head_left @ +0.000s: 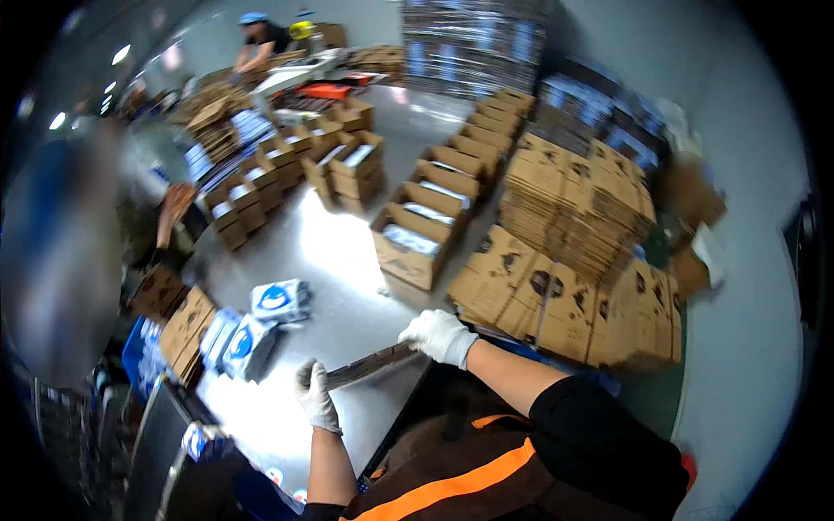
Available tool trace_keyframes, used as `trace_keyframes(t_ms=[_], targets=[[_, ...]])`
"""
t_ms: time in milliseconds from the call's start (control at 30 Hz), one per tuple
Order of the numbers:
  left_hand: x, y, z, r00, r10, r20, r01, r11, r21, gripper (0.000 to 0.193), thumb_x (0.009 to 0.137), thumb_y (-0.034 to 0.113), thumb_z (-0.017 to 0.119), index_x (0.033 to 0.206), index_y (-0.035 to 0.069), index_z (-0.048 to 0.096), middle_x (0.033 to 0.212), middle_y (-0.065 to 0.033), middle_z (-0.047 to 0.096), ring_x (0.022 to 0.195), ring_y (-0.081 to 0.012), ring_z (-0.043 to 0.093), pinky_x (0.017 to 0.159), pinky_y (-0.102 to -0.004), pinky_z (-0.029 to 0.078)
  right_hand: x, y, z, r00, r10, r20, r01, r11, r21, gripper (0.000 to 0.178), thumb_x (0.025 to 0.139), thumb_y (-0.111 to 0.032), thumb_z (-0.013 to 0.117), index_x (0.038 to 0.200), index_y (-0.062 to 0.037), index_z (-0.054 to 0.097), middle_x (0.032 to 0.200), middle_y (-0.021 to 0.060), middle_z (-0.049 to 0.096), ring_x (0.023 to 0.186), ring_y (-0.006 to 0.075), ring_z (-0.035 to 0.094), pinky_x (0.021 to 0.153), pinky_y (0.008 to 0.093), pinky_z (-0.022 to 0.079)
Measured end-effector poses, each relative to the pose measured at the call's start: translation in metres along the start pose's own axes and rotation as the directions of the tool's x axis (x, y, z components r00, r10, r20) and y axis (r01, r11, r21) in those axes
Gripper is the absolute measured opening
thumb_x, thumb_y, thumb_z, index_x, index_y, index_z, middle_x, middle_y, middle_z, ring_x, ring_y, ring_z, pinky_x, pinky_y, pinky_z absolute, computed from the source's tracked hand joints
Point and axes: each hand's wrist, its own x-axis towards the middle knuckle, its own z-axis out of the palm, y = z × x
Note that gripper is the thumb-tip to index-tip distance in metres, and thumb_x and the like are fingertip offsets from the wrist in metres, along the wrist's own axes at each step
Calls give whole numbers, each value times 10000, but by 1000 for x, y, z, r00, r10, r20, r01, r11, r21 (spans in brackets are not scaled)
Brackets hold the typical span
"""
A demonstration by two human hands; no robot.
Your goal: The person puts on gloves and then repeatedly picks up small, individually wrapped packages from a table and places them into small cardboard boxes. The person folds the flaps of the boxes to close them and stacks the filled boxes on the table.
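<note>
Between my two white-gloved hands is a flat piece of brown cardboard, seen nearly edge-on, perhaps a folded carton. My left hand grips its near left end, thumb up along the edge. At the far right end, my right hand has its fingers closed on the cardboard. It is held above the near part of a shiny metal table. To the left of it lie white packs with blue prints. Just beyond my right hand are flat printed cardboard cartons.
A row of open cartons with white packs inside runs away from me. Tall stacks of flat cartons stand on the right. At the left, a co-worker's hand is beside more filled cartons. Another person works at the back.
</note>
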Motion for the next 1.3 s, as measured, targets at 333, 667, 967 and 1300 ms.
trace_keyframes(t_ms=[333, 667, 967, 1300], targets=[[-25, -3, -25, 962, -185, -204, 165, 980, -108, 301, 909, 170, 765, 1131, -4, 660, 1043, -50, 672, 930, -122, 607, 848, -262, 502, 94, 11, 76, 925, 314, -213, -23, 607, 795, 881, 806, -207, 821, 1509, -11, 329, 1516, 230, 390, 1412, 331, 390, 1164, 392, 328], [-37, 9, -13, 873, -48, -485, 119, 986, 118, 304, 936, 188, 718, 1137, -6, 596, 1036, -62, 624, 943, -136, 577, 868, -285, 491, 108, -2, 76, 960, 239, -149, -88, 759, 645, 893, 816, -212, 814, 1516, 35, 316, 1537, 236, 384, 1443, 315, 360, 1184, 382, 287], [-19, 21, -1, 821, -140, -553, 133, 990, -54, 290, 935, 170, 713, 1138, 10, 582, 1032, -50, 605, 919, -113, 564, 856, -264, 485, 129, -12, 71, 966, 231, -118, -43, 593, 804, 855, 800, -11, 740, 1538, 1, 307, 1560, 184, 351, 1471, 279, 298, 1202, 376, 243], [-48, 14, -26, 926, 377, 29, -297, 679, 671, 165, 850, 134, 760, 764, 17, 683, 807, -97, 679, 820, -198, 633, 798, -326, 508, 102, -39, 64, 980, -165, -108, 197, 799, 568, 947, 788, -242, 802, 1543, -15, 277, 1535, 256, 358, 1433, 385, 354, 1184, 412, 300]])
